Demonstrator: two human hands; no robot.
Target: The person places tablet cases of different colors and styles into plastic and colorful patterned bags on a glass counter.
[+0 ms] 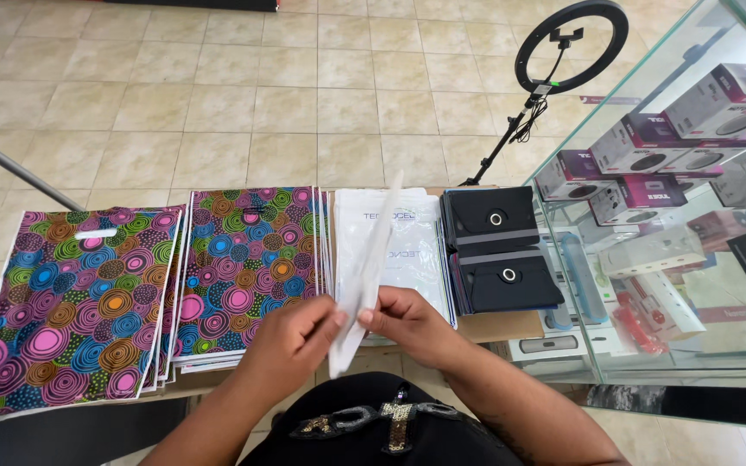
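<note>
Two stacks of glossy plastic bags printed with bright concentric circles are lying on the table: a near-left stack (66, 306) with a die-cut handle slot, and a second stack (248, 267) just right of it, slightly overlapping. Further right a pile of white plastic bags (420, 246) is lying flat, and beside that two black fabric cases (498, 250), each with a round metal ring, are stacked one partly over the other. A glass display cabinet (649, 345) is standing at the right, holding several purple-and-white boxes (641, 173); their exact number is hard to tell through the reflections. One black ring light (572, 43) on a thin stand is standing far right on the beige tiled floor (218, 103).

Both hands are working near the table's near edge. The left hand (291, 341) is pinching one white bag (369, 276) between thumb and curled fingers, and the right hand (412, 324) is gripping the same bag from the other side, fingers closed on it. The bag is standing edge-on, tilted upward over the white pile, thin and smooth.
</note>
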